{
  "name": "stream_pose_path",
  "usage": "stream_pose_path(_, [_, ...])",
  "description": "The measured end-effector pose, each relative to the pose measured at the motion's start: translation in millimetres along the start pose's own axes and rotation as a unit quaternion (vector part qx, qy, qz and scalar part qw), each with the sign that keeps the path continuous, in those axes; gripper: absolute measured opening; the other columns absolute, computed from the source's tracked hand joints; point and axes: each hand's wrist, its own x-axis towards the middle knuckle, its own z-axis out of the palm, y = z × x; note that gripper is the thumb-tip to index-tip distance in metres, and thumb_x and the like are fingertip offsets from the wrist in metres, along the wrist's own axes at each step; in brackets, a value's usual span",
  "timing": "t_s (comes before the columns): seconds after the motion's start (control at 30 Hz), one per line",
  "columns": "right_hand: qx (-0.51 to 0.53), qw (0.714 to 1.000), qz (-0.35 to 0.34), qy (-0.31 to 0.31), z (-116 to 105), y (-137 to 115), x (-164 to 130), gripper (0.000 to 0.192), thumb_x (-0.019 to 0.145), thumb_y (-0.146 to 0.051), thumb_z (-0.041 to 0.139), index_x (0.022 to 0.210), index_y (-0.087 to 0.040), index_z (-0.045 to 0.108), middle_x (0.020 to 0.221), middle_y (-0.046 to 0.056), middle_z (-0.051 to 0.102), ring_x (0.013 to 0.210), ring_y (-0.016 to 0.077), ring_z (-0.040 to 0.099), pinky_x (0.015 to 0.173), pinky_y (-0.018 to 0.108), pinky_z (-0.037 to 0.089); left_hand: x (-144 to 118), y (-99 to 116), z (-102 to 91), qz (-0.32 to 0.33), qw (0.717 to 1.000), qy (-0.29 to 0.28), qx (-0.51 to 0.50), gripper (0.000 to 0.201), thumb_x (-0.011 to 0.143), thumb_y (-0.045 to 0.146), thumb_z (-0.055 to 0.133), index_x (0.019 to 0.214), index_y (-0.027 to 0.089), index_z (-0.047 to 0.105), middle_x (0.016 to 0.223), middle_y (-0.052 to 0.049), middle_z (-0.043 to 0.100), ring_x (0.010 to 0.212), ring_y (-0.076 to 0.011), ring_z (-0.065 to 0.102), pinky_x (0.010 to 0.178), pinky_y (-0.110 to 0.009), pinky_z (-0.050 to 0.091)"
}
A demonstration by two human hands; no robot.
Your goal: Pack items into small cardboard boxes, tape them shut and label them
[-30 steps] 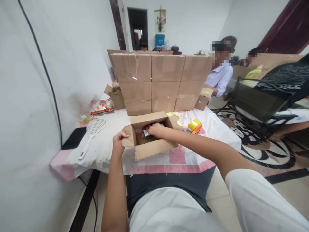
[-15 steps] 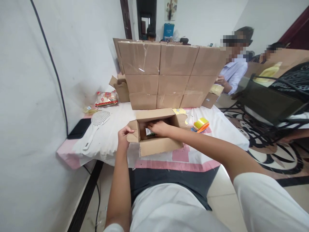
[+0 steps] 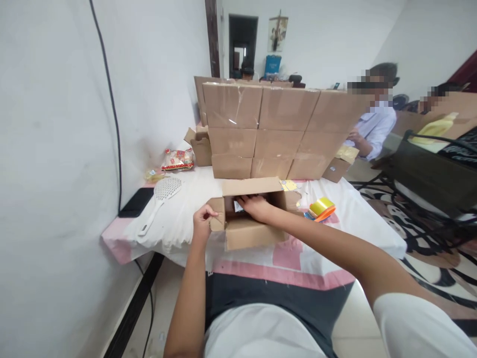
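An open cardboard box (image 3: 255, 236) stands on the cloth-covered table with its flaps spread outward. My left hand (image 3: 204, 219) pinches the box's left flap between thumb and fingers. Down inside the box is my right hand (image 3: 257, 206), its fingers bent over a small white packet (image 3: 238, 205) at the left end. The fingertips and most of the packet are partly hidden, so the grip is only partly visible. A roll of yellow tape (image 3: 321, 206) with an orange part lies right of the box, near my right forearm.
Stacked cardboard boxes (image 3: 279, 129) form a wall behind the open box. On the left lie a white slotted skimmer (image 3: 164, 194), a black phone-like slab (image 3: 136, 202) and a red-and-white food bag (image 3: 178, 159). A co-worker (image 3: 376, 124) sits beyond, at right, near a dark chair (image 3: 425, 169).
The view has shifted, so everything appears lower and further right. My right hand stays in the box by the packet, and my left hand keeps its pinch on the flap.
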Motion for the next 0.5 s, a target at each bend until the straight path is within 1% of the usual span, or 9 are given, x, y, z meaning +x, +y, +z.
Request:
stream_pose_path(0.07, [-0.004,1.0,-0.011,-0.004,-1,4,3,0.053,0.1,-0.007,0.035,0.151,-0.011,0.048,0.14,0.026,0.059,0.112,0.0332,0.068,0.089,0.046,0.059,-3,-2,3.7,0.012,1.0,0.016,-0.002,0.017,0.058,0.025,0.071,0.051,0.018,0.057,0.053,0.002,0.05,0.054,-0.0119,0.046,0.055,-0.023,0.035])
stream_pose_path(0.13, [-0.004,1.0,-0.02,-0.004,-3,7,5,0.053,0.1,-0.007,0.034,0.151,-0.011,0.048,0.142,0.026,0.058,0.112,0.0329,0.068,0.09,0.047,0.059,-3,-5,6.7,0.018,0.999,0.032,-0.004,0.017,0.058,0.025,0.07,0.05,0.018,0.056,0.053,0.003,0.049,0.054,-0.0119,0.046,0.056,-0.023,0.036])
stream_pose_path(0.23, [0.0,1.0,-0.011,-0.004,-2,9,5,0.052,0.101,-0.008,0.033,0.15,-0.013,0.049,0.143,0.025,0.057,0.114,0.0334,0.067,0.084,0.043,0.061,0,-10,10.0,0.02,0.998,0.052,-0.005,0.013,0.058,0.023,0.068,0.053,0.018,0.057,0.057,0.002,0.052,0.057,-0.0126,0.049,0.058,-0.023,0.037])
stream_pose_path(0.3, [0.007,1.0,-0.004,0.003,-1,10,7,0.051,0.101,-0.009,0.036,0.15,-0.015,0.049,0.142,0.024,0.058,0.116,0.033,0.066,0.083,0.04,0.06,3,-11,12.0,0.023,0.998,0.062,-0.006,0.01,0.058,0.021,0.067,0.054,0.018,0.058,0.059,0.002,0.053,0.06,-0.013,0.051,0.059,-0.023,0.039])
stream_pose_path(0.37, [0.014,1.0,-0.011,0.01,-1,13,12,0.05,0.099,-0.011,0.044,0.149,-0.016,0.05,0.139,0.023,0.06,0.12,0.0334,0.065,0.085,0.039,0.06,5,-11,14.6,0.03,0.997,0.072,-0.008,0.01,0.059,0.02,0.066,0.055,0.018,0.057,0.059,0.002,0.054,0.06,-0.0131,0.051,0.06,-0.023,0.039])
stream_pose_path(0.4, [0.02,1.0,-0.021,0.01,-2,15,15,0.051,0.098,-0.013,0.052,0.149,-0.016,0.052,0.138,0.022,0.061,0.122,0.034,0.063,0.087,0.04,0.059,6,-10,16.1,0.034,0.996,0.079,-0.01,0.009,0.059,0.02,0.066,0.056,0.018,0.057,0.06,0.002,0.054,0.06,-0.0131,0.051,0.059,-0.023,0.038])
stream_pose_path(0.43, [0.032,0.999,-0.033,0.005,-5,18,19,0.055,0.094,-0.015,0.061,0.148,-0.017,0.052,0.138,0.021,0.062,0.124,0.0347,0.063,0.091,0.041,0.059,7,-9,17.7,0.039,0.995,0.086,-0.012,0.009,0.06,0.02,0.065,0.056,0.019,0.057,0.06,0.002,0.054,0.06,-0.0132,0.051,0.059,-0.023,0.038])
stream_pose_path(0.5, [0.086,0.995,-0.045,-0.013,-15,24,23,0.07,0.083,-0.019,0.079,0.148,-0.018,0.053,0.14,0.018,0.064,0.126,0.0347,0.063,0.097,0.041,0.056,11,-6,20.8,0.052,0.993,0.102,-0.015,0.009,0.061,0.021,0.064,0.058,0.019,0.057,0.061,0.002,0.055,0.061,-0.0133,0.052,0.059,-0.023,0.038])
